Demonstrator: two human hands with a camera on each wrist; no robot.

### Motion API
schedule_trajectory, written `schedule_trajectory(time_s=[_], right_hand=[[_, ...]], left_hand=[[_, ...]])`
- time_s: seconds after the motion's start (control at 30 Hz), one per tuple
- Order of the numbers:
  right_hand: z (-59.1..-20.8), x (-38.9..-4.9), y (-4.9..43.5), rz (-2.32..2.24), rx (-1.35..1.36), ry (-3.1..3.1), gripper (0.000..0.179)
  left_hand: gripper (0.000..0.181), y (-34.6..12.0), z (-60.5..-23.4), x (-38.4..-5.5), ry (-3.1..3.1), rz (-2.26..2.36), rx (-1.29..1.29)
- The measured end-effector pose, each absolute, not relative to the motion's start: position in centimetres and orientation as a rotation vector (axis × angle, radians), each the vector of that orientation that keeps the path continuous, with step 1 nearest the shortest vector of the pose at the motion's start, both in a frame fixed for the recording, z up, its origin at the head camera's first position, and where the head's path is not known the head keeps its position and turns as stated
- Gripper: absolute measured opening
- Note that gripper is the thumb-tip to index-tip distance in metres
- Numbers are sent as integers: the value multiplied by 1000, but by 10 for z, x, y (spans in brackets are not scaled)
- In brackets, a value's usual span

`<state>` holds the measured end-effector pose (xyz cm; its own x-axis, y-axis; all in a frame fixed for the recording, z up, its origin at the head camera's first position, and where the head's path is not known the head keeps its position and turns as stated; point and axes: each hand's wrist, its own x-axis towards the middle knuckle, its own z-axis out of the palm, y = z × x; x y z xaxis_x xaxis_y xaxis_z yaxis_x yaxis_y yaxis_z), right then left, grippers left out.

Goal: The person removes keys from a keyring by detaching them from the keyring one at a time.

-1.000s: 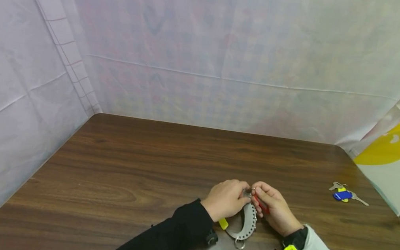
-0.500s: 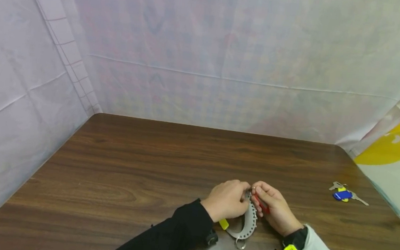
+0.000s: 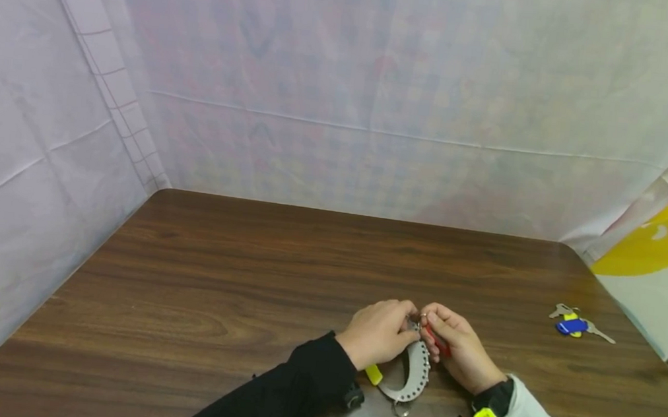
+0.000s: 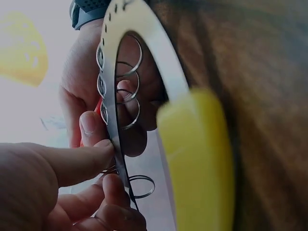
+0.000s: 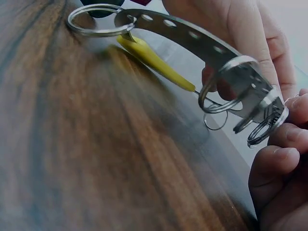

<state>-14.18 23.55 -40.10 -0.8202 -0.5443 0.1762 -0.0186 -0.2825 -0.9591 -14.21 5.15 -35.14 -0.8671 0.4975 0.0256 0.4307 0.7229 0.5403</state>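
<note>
In the head view a curved metal plate [image 3: 417,378] with a row of holes hangs between the two hands above the table. A yellow handle [image 4: 197,159] is fixed to it, and split rings [image 4: 142,186] pass through several holes. My left hand [image 3: 375,335] pinches the plate between thumb and fingers near its far end. My right hand [image 3: 466,354] holds a small red piece [image 3: 439,343] close to that end; the fingers cover most of it, so its kind is unclear. A larger ring [image 5: 95,20] hangs from the plate's near end.
Two keys with a blue tag [image 3: 571,326] and a yellow tag lie at the right of the wooden table [image 3: 215,271]. White cloth [image 3: 380,93] closes off the back and left. A yellow shape [image 3: 653,243] is on the right wall.
The metal plate has turned slightly in my left hand's grip, and its hanging ring has shifted a little. Both hands stay almost in the same place.
</note>
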Motion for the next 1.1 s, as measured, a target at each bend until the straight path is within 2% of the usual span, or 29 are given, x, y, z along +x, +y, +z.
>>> schedule_trajectory(time_s=[0.6, 0.8, 1.1], right_hand=[[-400, -141, 235, -2166, -736, 1670, 31], [-400, -141, 235, -2186, -752, 1692, 31], [-400, -141, 234, -2166, -752, 1722, 31]], left_hand=[[21, 55, -350, -140, 2879, 700, 809], [38, 53, -349, -140, 2829, 718, 816], [32, 52, -350, -139, 2913, 697, 826]])
